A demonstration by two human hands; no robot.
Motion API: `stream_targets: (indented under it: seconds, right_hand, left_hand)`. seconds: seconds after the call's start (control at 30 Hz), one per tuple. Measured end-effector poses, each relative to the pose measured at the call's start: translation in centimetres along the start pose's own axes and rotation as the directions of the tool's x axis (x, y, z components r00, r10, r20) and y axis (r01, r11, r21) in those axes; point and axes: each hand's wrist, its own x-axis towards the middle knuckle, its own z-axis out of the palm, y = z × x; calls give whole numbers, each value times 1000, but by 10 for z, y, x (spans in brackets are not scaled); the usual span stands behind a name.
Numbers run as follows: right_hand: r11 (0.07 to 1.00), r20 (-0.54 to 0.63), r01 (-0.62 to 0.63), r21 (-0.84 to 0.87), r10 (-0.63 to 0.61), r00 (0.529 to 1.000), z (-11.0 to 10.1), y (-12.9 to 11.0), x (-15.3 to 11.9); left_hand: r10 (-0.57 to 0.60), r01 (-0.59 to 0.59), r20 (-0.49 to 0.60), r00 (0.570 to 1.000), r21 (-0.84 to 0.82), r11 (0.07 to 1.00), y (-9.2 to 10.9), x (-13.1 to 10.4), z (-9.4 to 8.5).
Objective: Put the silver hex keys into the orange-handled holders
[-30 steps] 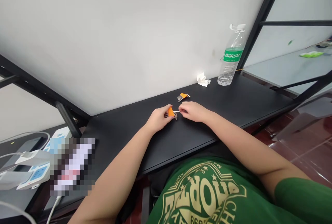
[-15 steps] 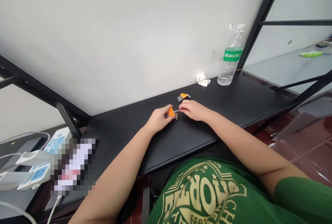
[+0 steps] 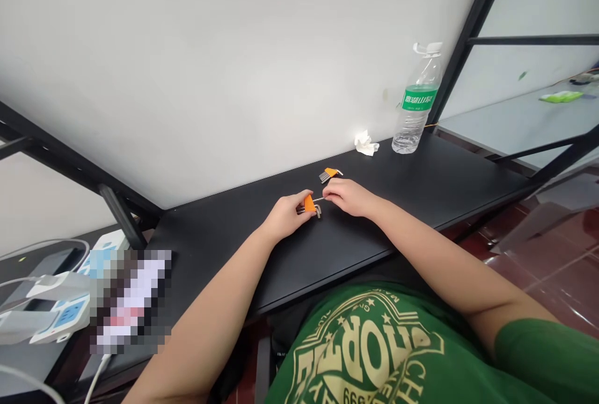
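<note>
Between the thumb and fingers of my left hand [image 3: 287, 216] is an orange holder [image 3: 309, 203] with metal hex keys, their bent ends showing on its right side. My right hand [image 3: 345, 196] pinches the end of a thin metal key [image 3: 319, 199] that reaches into the orange holder. Just behind my right hand, a second orange holder [image 3: 330, 173] with several hex keys lies on the black table [image 3: 224, 217]. Both hands are just above the table's middle.
A water bottle [image 3: 418, 101] with a green label stands at the back right, beside a crumpled white tissue [image 3: 365, 143]. White power strips [image 3: 70, 315], cables and a blurred-out phone [image 3: 135, 298] are at the left. Black metal frame bars [image 3: 122, 216] flank the table.
</note>
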Motion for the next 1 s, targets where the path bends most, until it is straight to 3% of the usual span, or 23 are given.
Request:
stream_targets:
  seconds: [0.6, 1.0]
  right_hand:
    - [996, -37, 29, 81, -26, 999, -5, -2, 0]
    - [996, -10, 33, 85, -32, 999, -5, -4, 0]
  left_hand:
    - [-1, -8, -118, 993, -70, 998, -4, 1, 2]
    - [-16, 14, -44, 999, -49, 999, 2, 0, 1]
